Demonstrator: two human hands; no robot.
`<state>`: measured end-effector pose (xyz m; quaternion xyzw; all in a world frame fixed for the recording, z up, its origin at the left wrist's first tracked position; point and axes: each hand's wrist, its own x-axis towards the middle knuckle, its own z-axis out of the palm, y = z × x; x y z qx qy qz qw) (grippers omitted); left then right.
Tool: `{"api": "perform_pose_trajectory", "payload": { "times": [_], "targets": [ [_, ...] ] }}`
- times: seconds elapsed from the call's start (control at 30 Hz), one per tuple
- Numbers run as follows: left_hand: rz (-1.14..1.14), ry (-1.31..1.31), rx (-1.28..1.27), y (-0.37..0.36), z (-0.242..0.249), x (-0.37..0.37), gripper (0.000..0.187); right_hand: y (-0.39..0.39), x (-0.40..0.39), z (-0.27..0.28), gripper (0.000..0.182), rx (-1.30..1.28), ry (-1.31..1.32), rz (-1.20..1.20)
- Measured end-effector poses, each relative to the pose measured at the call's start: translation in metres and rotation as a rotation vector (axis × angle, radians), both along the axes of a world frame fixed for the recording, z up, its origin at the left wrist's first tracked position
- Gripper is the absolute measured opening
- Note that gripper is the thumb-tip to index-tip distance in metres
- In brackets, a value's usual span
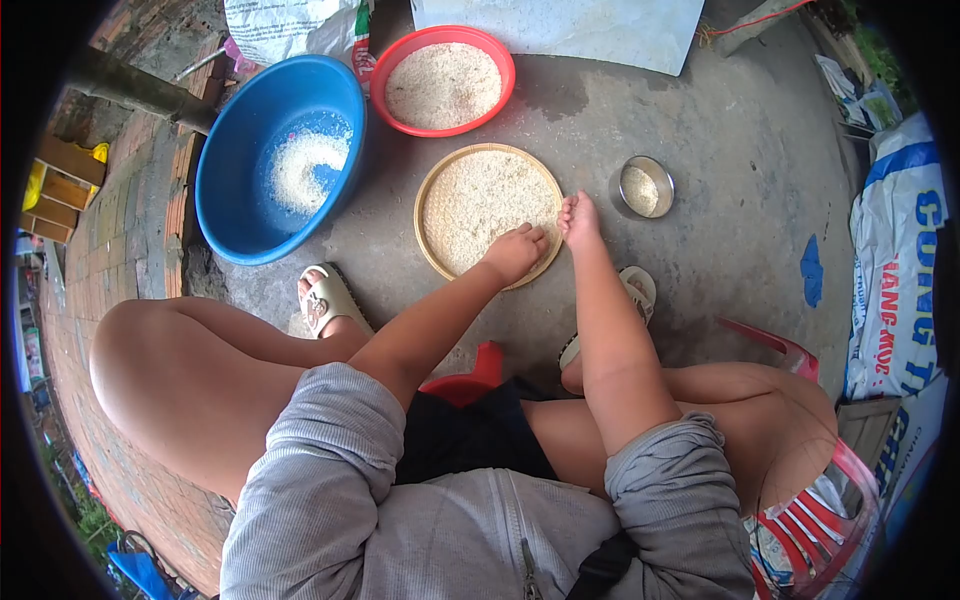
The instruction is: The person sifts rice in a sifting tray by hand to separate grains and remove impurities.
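Observation:
A round woven bamboo tray (432,248) lies on the concrete floor in front of me, spread with pale grain that looks like rice (480,205). My left hand (516,253) rests over the grain near the tray's lower right edge, its fingers curled and pressed together. Whatever is between those fingertips is too small to tell. My right hand (578,218) is closed just at the tray's right rim, fingers bent inward; what it holds, if anything, is hidden. To its right stands a small metal bowl (617,190) with some grain in it.
A large blue basin (235,190) holding white grain leans at the left. Behind the tray stands a red basin (510,80) full of grain. Printed sacks (895,260) line the right side, near a red plastic chair (800,540). My sandalled feet flank the tray.

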<state>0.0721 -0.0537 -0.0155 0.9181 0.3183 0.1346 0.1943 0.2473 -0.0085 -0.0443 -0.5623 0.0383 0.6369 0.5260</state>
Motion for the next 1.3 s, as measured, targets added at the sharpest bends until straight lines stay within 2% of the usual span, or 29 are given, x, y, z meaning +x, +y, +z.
{"api": "perform_pose_trajectory", "payload": {
  "times": [0.07, 0.13, 0.2, 0.23, 0.3, 0.37, 0.43, 0.47, 0.6, 0.67, 0.7, 0.8, 0.87, 1.1, 1.2, 1.23, 1.3],
  "targets": [
    [0.012, -0.003, -0.072, 0.001, -0.008, 0.001, 0.018, 0.000, -0.005, 0.001, 0.046, -0.002, -0.025, -0.012],
    [0.026, -0.005, -0.145, 0.005, -0.003, 0.003, 0.017, -0.002, -0.013, 0.011, 0.046, 0.051, -0.258, 0.071],
    [0.174, -0.122, -0.174, 0.016, 0.008, 0.007, 0.015, 0.000, -0.023, 0.020, 0.043, 0.088, -0.316, 0.118],
    [0.174, -0.121, -0.174, 0.020, 0.018, 0.010, 0.015, 0.000, -0.025, 0.020, 0.042, 0.125, -0.372, 0.162],
    [0.262, -0.473, 0.011, 0.029, 0.033, 0.018, 0.014, 0.002, -0.028, 0.025, 0.041, 0.118, -0.344, 0.221],
    [0.290, -0.405, -0.045, 0.034, 0.041, 0.019, 0.015, 0.004, -0.036, 0.030, 0.039, 0.032, 0.104, 0.103],
    [0.364, -0.332, 0.004, 0.039, 0.051, 0.018, 0.020, 0.012, -0.029, 0.009, 0.038, 0.025, 0.125, 0.044],
    [0.443, -0.389, -0.001, 0.042, 0.054, 0.016, 0.024, 0.016, -0.025, -0.004, 0.039, 0.018, 0.144, -0.013],
    [0.606, -0.365, -0.008, 0.068, 0.020, -0.012, 0.021, 0.017, -0.029, 0.008, 0.041, -0.048, 0.019, -0.002],
    [0.621, -0.289, -0.199, 0.079, 0.010, -0.025, 0.019, 0.017, -0.032, 0.007, 0.040, -0.058, -0.015, -0.013],
    [0.622, -0.289, -0.201, 0.083, 0.010, -0.025, 0.019, 0.016, -0.033, 0.008, 0.040, -0.066, -0.050, -0.025],
    [0.555, -0.285, -0.161, 0.095, 0.006, -0.018, 0.018, 0.011, -0.039, 0.011, 0.038, -0.083, -0.168, -0.002],
    [0.429, -0.262, -0.074, 0.102, -0.001, -0.006, 0.016, 0.011, -0.042, 0.013, 0.037, -0.089, -0.181, -0.016],
    [0.407, -0.066, -0.082, 0.116, -0.018, 0.004, 0.020, 0.015, -0.044, 0.008, 0.038, -0.087, -0.241, -0.006],
    [0.637, -0.324, -0.736, 0.123, 0.008, -0.001, 0.023, 0.016, -0.048, 0.009, 0.041, -0.060, -0.244, 0.014],
    [0.636, -0.320, -0.736, 0.127, 0.007, -0.002, 0.023, 0.019, -0.052, 0.018, 0.041, -0.061, -0.241, 0.012],
    [0.300, -0.592, -1.057, 0.138, 0.007, -0.007, 0.024, 0.026, -0.062, 0.032, 0.040, -0.029, -0.130, -0.067]
  ]
}}
